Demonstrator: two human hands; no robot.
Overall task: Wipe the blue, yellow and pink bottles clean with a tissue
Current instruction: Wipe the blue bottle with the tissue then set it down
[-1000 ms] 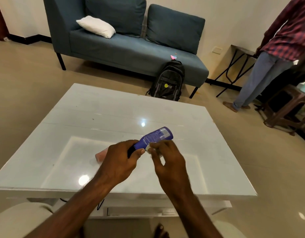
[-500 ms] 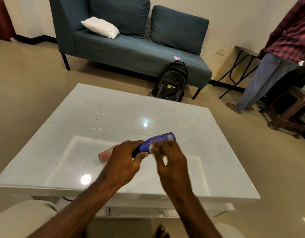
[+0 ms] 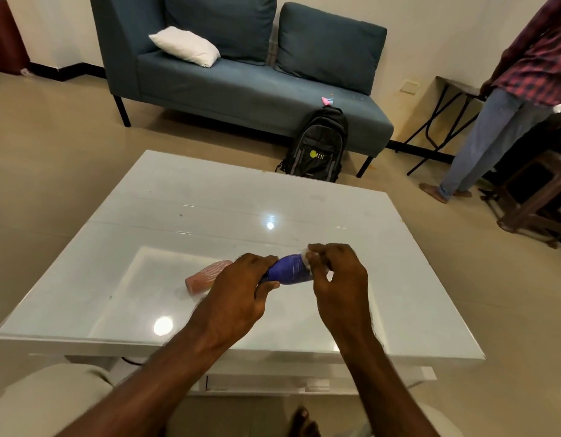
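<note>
Tissue (image 3: 305, 257) against blue bottle (image 3: 288, 273)

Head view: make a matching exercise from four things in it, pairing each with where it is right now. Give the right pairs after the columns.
Things
1. blue bottle
2. pink bottle
3. tissue
4. backpack

Places
A. on the floor in front of the sofa
B. lying on the white table
C. gripped by the left hand, above the table
D. pinched in the right hand, against the far end of a bottle

Pairs: 1-C, 2-B, 3-D, 4-A
</note>
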